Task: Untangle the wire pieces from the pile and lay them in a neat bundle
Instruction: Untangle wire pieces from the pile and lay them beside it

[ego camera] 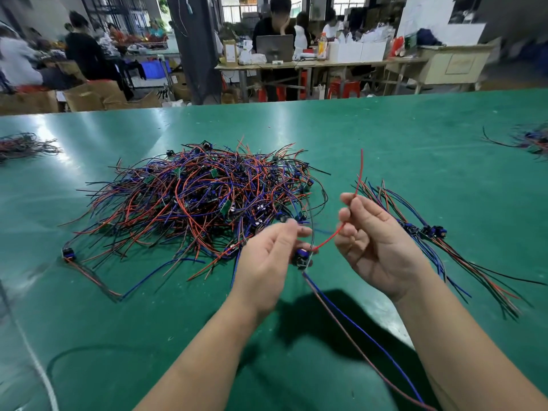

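A single red wire (354,200) is pinched between the fingers (348,203) of the right hand (376,247), its free end rising above the hand. The fingers (292,229) of the left hand (267,262) are closed narrowly on a wire piece whose dark blue connector (302,256) hangs just beside the palm; the red wire runs down to it, and a blue and a reddish lead trail from it towards the near edge. Both hands are held above the green surface (415,137). The tangled pile (195,200) of red, blue and black wires is seen left of the hands, and a straighter bundle (427,232) lies to the right.
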The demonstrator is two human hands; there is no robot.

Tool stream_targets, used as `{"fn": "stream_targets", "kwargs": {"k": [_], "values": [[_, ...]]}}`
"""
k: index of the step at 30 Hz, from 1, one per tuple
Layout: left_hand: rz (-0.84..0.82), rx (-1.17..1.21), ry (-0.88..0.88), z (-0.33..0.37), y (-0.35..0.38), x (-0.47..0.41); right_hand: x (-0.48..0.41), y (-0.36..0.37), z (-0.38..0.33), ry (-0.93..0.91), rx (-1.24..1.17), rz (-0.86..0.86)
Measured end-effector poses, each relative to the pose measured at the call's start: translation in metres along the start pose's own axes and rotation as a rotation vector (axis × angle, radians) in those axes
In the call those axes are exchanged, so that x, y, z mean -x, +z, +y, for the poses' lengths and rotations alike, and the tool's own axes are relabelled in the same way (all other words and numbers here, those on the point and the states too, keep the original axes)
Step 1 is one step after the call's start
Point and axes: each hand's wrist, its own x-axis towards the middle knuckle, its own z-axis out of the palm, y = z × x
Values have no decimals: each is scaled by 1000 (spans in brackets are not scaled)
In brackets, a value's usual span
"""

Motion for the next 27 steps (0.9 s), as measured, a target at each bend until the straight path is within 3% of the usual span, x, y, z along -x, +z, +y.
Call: {"fn": "stream_targets", "kwargs": {"k": [7, 11, 13, 16, 18, 21, 24, 27], "values": [[-242, 315, -396, 10, 3, 2, -5, 0, 2, -52, -24, 79], [-250, 496, -452, 10, -2, 0, -7, -4, 4, -88, -21, 108], [-214, 510, -431, 10, -1, 1, -9, -9, 6, -77, 105, 167], [-183, 490, -391, 9, 0, 1, -10, -13, 15, 58, 577, 301], [-176, 498, -379, 8, 0, 1, -7, -14, 23, 230, 637, 166], [-163, 530, -371, 5, -1, 1, 1, -4, 29, 417, 522, -118], [-183, 486, -373, 5, -3, 1, -5, -4, 28, 230, 601, -101], [-177, 451, -399, 3, -2, 0, -6, -6, 18, 140, 470, -80]]}}
